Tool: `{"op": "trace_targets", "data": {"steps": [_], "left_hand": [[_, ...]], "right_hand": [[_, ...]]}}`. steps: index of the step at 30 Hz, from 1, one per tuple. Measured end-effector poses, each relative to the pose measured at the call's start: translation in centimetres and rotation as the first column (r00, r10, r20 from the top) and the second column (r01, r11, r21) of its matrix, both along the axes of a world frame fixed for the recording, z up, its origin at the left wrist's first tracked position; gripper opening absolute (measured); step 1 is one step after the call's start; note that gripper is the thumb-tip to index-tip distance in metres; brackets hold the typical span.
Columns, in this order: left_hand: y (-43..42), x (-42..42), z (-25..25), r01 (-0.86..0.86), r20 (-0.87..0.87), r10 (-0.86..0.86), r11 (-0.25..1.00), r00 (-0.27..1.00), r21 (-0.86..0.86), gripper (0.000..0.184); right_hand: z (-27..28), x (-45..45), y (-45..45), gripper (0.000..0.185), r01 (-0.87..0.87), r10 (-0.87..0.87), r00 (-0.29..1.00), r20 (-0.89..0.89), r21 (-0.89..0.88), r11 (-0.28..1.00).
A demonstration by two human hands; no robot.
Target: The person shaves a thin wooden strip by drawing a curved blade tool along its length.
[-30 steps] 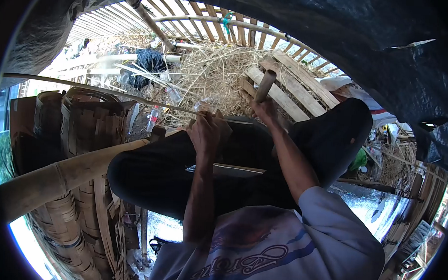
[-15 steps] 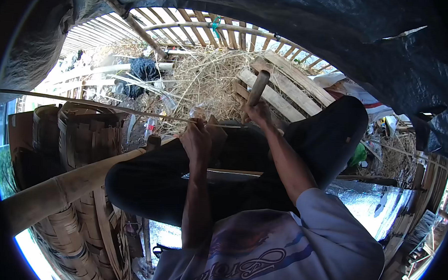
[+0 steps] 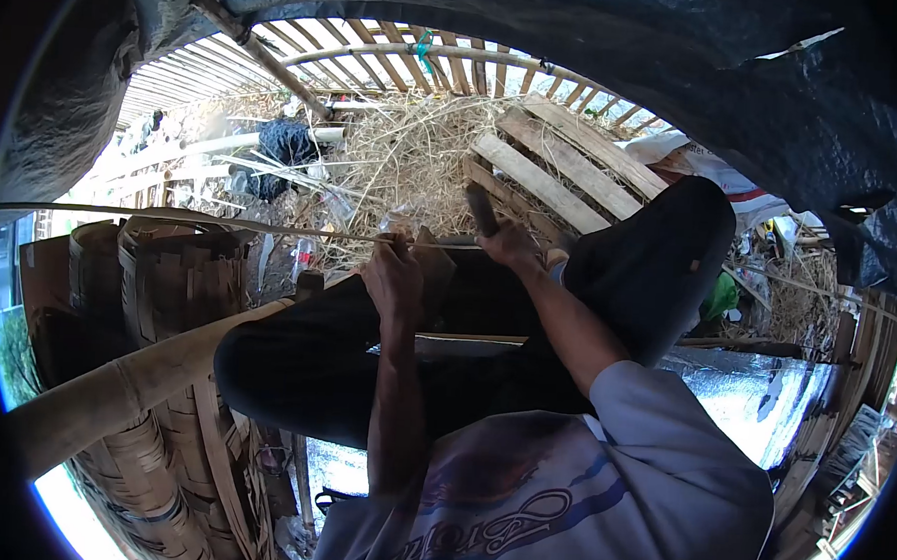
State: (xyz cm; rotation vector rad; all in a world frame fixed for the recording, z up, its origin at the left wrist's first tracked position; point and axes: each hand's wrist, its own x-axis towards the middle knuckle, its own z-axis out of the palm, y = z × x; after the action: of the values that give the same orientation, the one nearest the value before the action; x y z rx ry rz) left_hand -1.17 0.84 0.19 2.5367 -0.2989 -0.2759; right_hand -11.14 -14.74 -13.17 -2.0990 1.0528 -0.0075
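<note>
My left hand [image 3: 394,278] is closed around a long thin bamboo strip [image 3: 161,214], above my crossed legs. The strip stretches far out to the left and shows again as a short length between my two hands. Closed on a thick wooden-handled tool [image 3: 483,209], my right hand [image 3: 513,245] is just right of the strip's near end. The tool's handle sticks up from the fist and leans left. Its working end is hidden, so I cannot tell its kind. A brown flap-like piece [image 3: 435,279] lies beside my left hand, over the dark trousers.
A thick bamboo pole [image 3: 134,376] runs along my left, next to rolled woven bamboo sheets [image 3: 184,273]. Ahead lie dry straw [image 3: 414,158], wooden planks [image 3: 563,175] and a black plastic bag [image 3: 286,141]. A slatted fence [image 3: 418,63] stands behind; dark tarpaulin [image 3: 619,37] hangs overhead.
The tool's handle has swung from leaning right to leaning left, and my right hand has dropped slightly. The strip's far left part sits lower. My left hand keeps its hold.
</note>
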Motion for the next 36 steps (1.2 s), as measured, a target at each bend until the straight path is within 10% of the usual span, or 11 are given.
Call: {"op": "trace_targets", "data": {"steps": [6, 10, 13, 18, 20, 36], "left_hand": [[0.1, -0.2, 0.1, -0.001, 0.025, 0.0, 0.999, 1.0, 0.037, 0.03], [0.0, -0.1, 0.6, -0.005, 0.018, 0.004, 0.998, 1.0, 0.068, 0.031], [0.0, -0.2, -0.1, -0.018, -0.006, 0.018, 1.0, 1.0, 0.013, 0.032], [0.5, -1.5, -1.8, 0.127, 0.001, -0.129, 0.975, 0.992, 0.181, 0.033], [-0.3, -1.8, -0.9, 0.057, 0.007, -0.059, 0.987, 0.998, 0.153, 0.033], [-0.5, -0.9, 3.0, 0.095, 0.019, -0.098, 0.986, 0.995, 0.135, 0.03]], "right_hand": [[4.7, 2.8, -4.9, 0.035, 0.008, -0.063, 0.993, 0.096, 0.489, 0.872], [4.2, 2.6, -3.3, 0.038, 0.074, -0.167, 0.973, 0.16, 0.47, 0.88], [-1.1, 1.3, -1.1, 0.047, 0.027, -0.027, 1.0, -0.001, -0.127, 0.992], [4.4, 2.3, -2.9, 0.045, 0.014, -0.007, 0.999, -0.042, 0.17, 0.985], [6.1, 3.0, -3.7, 0.036, 0.023, -0.126, 0.97, 0.206, 0.439, 0.898], [2.7, 1.1, -3.9, 0.033, 0.054, -0.049, 0.998, -0.024, 0.237, 0.97]]}}
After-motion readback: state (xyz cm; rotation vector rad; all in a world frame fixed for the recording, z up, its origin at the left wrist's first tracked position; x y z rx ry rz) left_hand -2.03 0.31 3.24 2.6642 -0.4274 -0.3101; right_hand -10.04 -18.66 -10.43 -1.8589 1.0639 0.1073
